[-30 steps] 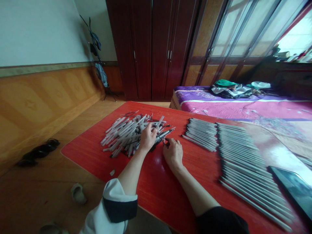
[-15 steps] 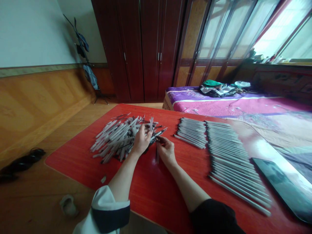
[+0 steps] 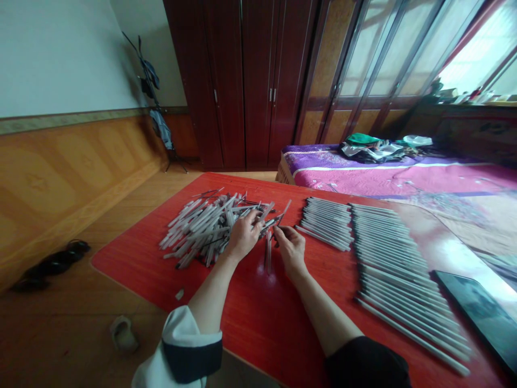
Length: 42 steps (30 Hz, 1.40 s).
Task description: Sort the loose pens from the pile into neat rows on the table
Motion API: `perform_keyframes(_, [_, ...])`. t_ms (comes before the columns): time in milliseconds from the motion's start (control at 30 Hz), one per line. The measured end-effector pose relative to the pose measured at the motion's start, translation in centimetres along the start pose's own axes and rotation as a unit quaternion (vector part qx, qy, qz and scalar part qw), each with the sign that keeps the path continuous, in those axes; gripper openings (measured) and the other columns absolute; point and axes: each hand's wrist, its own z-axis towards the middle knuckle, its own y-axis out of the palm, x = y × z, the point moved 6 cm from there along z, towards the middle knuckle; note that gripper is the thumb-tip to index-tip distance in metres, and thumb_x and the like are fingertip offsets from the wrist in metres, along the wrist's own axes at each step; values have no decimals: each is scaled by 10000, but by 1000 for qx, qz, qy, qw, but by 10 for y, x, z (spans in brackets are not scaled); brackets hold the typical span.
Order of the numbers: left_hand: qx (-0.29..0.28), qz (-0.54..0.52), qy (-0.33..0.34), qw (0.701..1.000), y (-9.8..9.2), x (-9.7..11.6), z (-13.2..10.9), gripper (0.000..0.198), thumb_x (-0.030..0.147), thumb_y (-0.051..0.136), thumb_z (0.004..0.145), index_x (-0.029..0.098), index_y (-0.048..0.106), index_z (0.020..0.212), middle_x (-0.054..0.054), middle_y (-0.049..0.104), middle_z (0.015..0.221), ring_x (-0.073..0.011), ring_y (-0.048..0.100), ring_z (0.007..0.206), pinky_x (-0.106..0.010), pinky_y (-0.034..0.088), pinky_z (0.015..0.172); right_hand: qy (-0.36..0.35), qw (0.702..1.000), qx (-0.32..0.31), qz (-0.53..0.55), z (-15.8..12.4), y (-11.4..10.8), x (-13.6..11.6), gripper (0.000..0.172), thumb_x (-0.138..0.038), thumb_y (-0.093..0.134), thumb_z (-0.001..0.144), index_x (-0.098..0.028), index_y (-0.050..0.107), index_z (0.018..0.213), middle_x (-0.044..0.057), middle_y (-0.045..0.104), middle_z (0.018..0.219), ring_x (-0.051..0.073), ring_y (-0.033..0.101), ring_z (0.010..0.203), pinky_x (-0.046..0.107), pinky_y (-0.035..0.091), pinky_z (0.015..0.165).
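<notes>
Left hand [image 3: 244, 237] and right hand [image 3: 292, 249], each pinch-tight on a slim rod [image 3: 267, 211], long axis aslant, top rightward.

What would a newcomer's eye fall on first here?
Likely the bright red table in the foreground, with a jumbled heap of pale sticks left of centre. The left hand is at the heap's right edge, the right hand beside it. Further right, similar sticks lie in two neat rows.
</notes>
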Motion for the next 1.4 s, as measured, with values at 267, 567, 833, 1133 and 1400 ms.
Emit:
perform_keyframes(267, [-64, 288, 84, 952, 10, 2, -4, 184, 157, 454, 873, 163, 571, 1015, -72, 693, 825, -210, 636, 835, -369, 381, 854, 4, 965, 198, 172, 8, -37, -6, 252, -304, 700, 608, -148, 569, 756, -13, 628, 577, 109, 553, 445, 220, 439, 380])
perform_keyframes(567, [-101, 297, 108, 943, 17, 5, -7, 215, 105, 433, 860, 189, 577, 996, -52, 696, 844, -197, 627, 815, -360, 355, 863, -10, 960, 208, 190, 8, -38, -15, 212, -271, 692, 620, -148, 562, 735, -21, 625, 568, 100, 560, 445, 209, 448, 381])
perform_keyframes(833, [-107, 297, 104, 943, 19, 4, -7, 235, 92, 441, 843, 198, 583, 997, -47, 696, 841, -198, 625, 805, -362, 362, 867, 11, 968, 171, 186, 8, -32, -11, 222, -278, 691, 626, -146, 557, 742, -13, 627, 581, 101, 558, 444, 214, 447, 387])
perform_keyframes(1133, [-104, 285, 108, 947, 19, 6, -8, 241, 88, 432, 840, 197, 576, 999, -47, 691, 808, -202, 628, 785, -365, 373, 868, 13, 975, 155, 157, 8, -29, -13, 222, -317, 696, 619, -146, 586, 708, -1, 624, 618, 113, 563, 537, 222, 444, 434])
perform_keyframes(1400, [-105, 283, 100, 948, 17, 7, -8, 214, 108, 455, 846, 202, 579, 991, -46, 692, 823, -198, 622, 780, -352, 380, 840, 21, 975, 141, 170, 9, -28, -14, 221, -319, 711, 613, -142, 607, 695, 16, 644, 669, 113, 556, 585, 232, 455, 488])
